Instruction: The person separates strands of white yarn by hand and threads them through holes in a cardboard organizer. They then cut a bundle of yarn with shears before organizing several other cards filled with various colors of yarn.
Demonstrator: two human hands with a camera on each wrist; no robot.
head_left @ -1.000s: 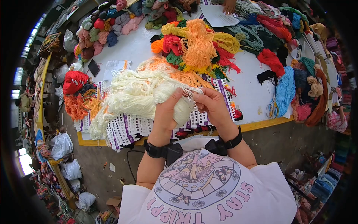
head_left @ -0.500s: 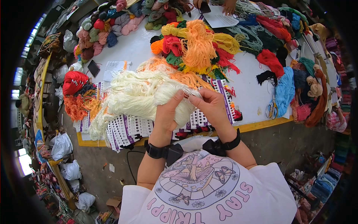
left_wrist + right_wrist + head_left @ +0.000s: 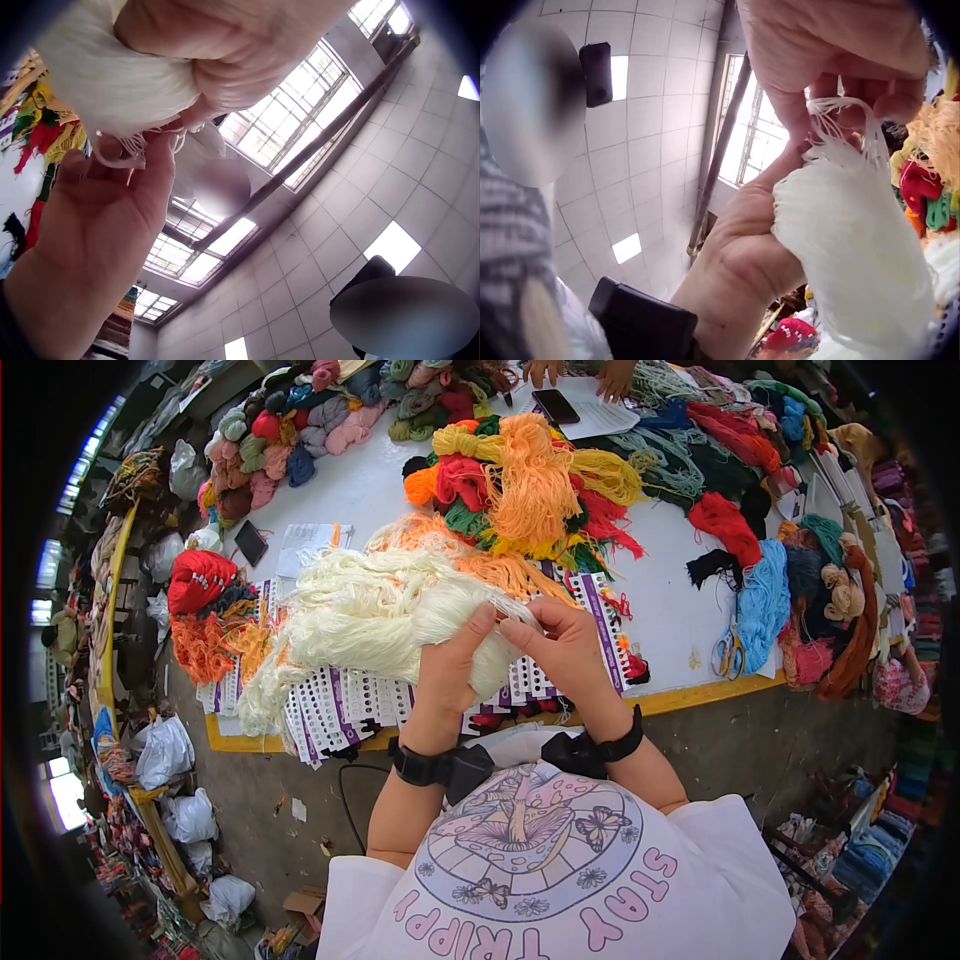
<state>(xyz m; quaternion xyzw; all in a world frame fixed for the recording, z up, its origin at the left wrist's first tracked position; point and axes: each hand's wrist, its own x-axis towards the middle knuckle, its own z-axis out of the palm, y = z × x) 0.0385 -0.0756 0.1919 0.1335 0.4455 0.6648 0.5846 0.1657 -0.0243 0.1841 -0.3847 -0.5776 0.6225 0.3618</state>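
My left hand (image 3: 450,665) grips a thick cream-white skein of thread (image 3: 847,240), its thumb lying along the near side. At the skein's right end, my right hand (image 3: 565,645) pinches a few loose strands between thumb and fingers. In the right wrist view those strands (image 3: 832,112) stretch up from the skein into the pinch. A larger pile of cream-white thread (image 3: 350,600) lies left of the held skein, over white cards with rows of holes (image 3: 335,710).
Behind the hands rises a heap of orange, yellow, red and green skeins (image 3: 530,470). Scissors (image 3: 729,652) lie by a light blue skein (image 3: 763,600) at right. A phone (image 3: 556,406) lies on a paper sheet near another person's hands (image 3: 613,378). The table has a yellow edge (image 3: 690,694).
My right fingers have shifted slightly along the strands, close to my left thumb. Across the table, another person's hand has set a phone on the paper and let go.
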